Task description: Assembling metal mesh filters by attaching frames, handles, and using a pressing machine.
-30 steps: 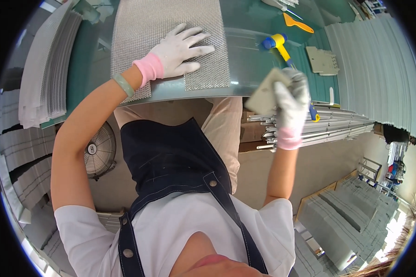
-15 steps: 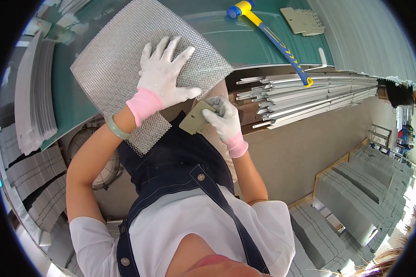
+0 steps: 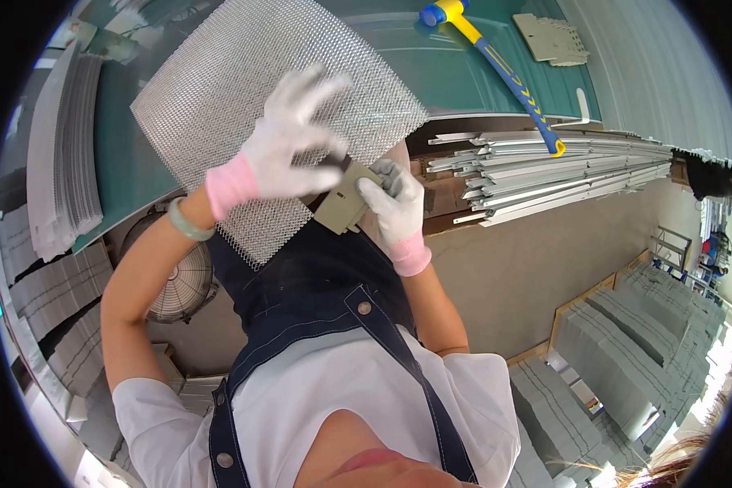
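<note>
A silver wire-mesh sheet [image 3: 244, 89] lies over the green tabletop, and one corner hangs past the front edge toward my apron. Over that sheet is my left hand [image 3: 289, 146], in a white glove with a pink cuff, its fingers apart and blurred by motion. Nothing shows in its grip. My right hand [image 3: 397, 199], gloved the same way, pinches a flat khaki plate [image 3: 339, 202] with a small slot by its right side. The plate is just in front of the table edge, close to my left fingertips.
A yellow and blue mallet [image 3: 496, 69] lies on the table [image 3: 382, 32], with similar khaki pieces [image 3: 551, 39] beyond it. Long white strips [image 3: 545, 171] are stacked under the front edge at right. White pleated stacks [image 3: 65, 154] stand at left. A round fan [image 3: 179, 285] sits below.
My left hand has come up off the mesh and shifted, now blurred. The khaki plate has turned a little in my right hand. The whole view has shifted slightly.
</note>
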{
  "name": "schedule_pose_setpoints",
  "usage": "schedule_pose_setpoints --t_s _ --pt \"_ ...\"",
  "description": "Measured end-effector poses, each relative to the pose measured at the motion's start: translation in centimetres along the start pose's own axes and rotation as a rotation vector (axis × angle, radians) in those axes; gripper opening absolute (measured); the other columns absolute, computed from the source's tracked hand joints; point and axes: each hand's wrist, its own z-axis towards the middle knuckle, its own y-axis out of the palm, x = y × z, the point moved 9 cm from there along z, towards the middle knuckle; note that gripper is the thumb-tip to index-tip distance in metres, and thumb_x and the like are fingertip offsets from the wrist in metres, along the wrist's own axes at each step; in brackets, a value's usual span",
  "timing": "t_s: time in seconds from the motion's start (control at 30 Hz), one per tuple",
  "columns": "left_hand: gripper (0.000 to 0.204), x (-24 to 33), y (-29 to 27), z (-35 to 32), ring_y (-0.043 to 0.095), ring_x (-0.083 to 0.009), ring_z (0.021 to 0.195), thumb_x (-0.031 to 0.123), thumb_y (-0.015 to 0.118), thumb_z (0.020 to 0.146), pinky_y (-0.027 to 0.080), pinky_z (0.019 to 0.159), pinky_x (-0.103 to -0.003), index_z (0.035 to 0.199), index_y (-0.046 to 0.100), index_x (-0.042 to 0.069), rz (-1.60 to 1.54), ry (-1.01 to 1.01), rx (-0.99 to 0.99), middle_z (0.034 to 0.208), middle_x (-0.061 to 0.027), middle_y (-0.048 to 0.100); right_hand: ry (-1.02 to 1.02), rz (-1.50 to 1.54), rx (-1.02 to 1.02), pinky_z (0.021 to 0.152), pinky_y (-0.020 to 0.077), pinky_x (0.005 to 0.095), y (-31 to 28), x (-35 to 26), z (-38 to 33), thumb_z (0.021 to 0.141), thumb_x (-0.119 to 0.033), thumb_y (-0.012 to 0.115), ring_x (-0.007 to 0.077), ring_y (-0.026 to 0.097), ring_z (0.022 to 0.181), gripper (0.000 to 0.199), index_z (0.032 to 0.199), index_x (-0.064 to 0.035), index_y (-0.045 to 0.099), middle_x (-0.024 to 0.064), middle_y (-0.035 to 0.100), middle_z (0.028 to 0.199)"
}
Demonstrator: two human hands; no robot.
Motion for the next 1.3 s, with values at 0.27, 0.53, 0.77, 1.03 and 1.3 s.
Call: schedule_pose_setpoints --t_s 0.27,0.53,0.77,1.03,1.3 --pt "0.017 2.3 1.1 -2.6 0.025 -0.0314 0.128 0.026 0.071 0.048 0.011 0.107 -0.051 0.056 0.062 0.014 -0.132 0.137 -0.329 0.133 -0.0079 0.039 0.059 -0.02 0.017 0.059 0.0423 0.0188 0.0 0.0 0.0 0.077 -0.002 0.059 0.0043 0.05 0.066 0.016 0.091 0.0055 0.054 0.0018 0.056 0.077" --pt "0.074 1.2 1.5 -2.9 0.024 -0.0301 0.129 0.027 0.075 0.049 0.013 0.107 -0.05 0.118 0.049 0.017 -0.093 0.104 -0.284 0.136 -0.0084 0.033 0.023 0.182 0.152 0.058 0.0413 0.0189 1.1 1.9 -0.1 0.082 -0.009 0.058 0.0058 0.049 0.068 0.026 0.101 0.0071 0.049 0.0039 0.055 0.081" --pt "0.094 0.6 1.3 -2.6 0.021 -0.0351 0.13 0.032 0.072 0.05 0.013 0.107 -0.05 0.133 0.03 0.013 -0.107 0.101 -0.248 0.138 -0.0196 0.023 0.159 0.178 -0.125 0.072 0.0463 0.0257 3.7 2.8 -1.2 0.089 -0.019 0.046 0.0136 0.057 0.085 0.028 0.106 0.0042 0.048 0.0076 0.057 0.093" --pt "0.086 1.3 1.7 -0.5 0.024 -0.0372 0.128 0.037 0.066 0.055 0.019 0.105 -0.049 0.131 0.034 0.014 -0.132 0.067 -0.186 0.138 -0.0174 0.026 0.169 0.212 -0.23 0.068 0.0466 0.0234 2.3 1.7 0.7 0.089 -0.032 0.046 0.0107 0.055 0.078 0.036 0.105 0.0004 0.049 0.0058 0.056 0.091" --pt "0.041 0.6 1.5 1.6 0.047 -0.0289 0.106 0.025 0.056 0.067 0.035 0.093 -0.044 0.107 0.059 0.018 -0.125 0.119 0.002 0.116 -0.0105 0.05 0.098 0.234 -0.155 0.063 0.0489 0.0274 1.0 1.9 2.2 0.086 -0.033 0.05 0.0133 0.056 0.075 0.037 0.104 -0.0008 0.05 0.0056 0.056 0.085"
